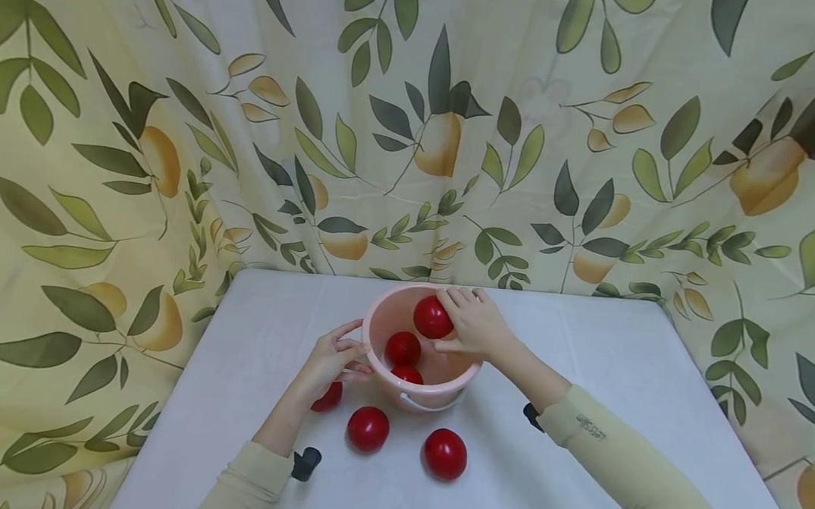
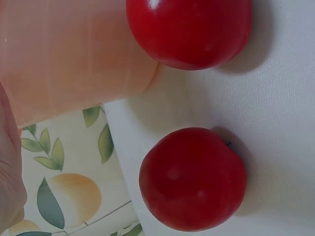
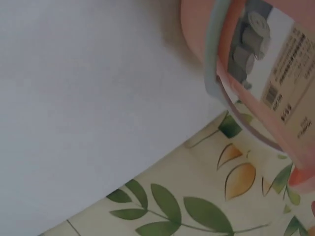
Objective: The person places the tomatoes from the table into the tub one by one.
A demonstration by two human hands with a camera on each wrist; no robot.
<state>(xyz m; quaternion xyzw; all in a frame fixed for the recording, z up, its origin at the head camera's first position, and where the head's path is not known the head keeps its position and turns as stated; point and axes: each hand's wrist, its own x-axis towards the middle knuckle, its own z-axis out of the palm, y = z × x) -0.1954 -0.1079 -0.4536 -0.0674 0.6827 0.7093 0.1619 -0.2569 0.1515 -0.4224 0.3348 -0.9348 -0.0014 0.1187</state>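
A pink bucket [image 1: 420, 390] stands on the white table; its side also shows in the left wrist view [image 2: 64, 59] and the right wrist view [image 3: 197, 29]. My right hand [image 1: 471, 324] grips a red tomato [image 1: 433, 317] inside the bucket's mouth. Two other red tomatoes [image 1: 403, 348] lie lower in the bucket. My left hand [image 1: 334, 359] holds the bucket's left rim, thumb and fingers spread around it. In the left wrist view only an edge of the left hand [image 2: 10, 172] shows. The right hand's fingers are outside the right wrist view.
On the table [image 1: 548, 473] in front of the bucket lie a middle tomato [image 1: 368, 429] and a right one [image 1: 445, 454]. A third [image 1: 328, 397] is partly behind my left hand. The bucket's pale handle [image 1: 432, 404] hangs at its front. A leaf-patterned cloth [image 1: 408, 232] hangs behind.
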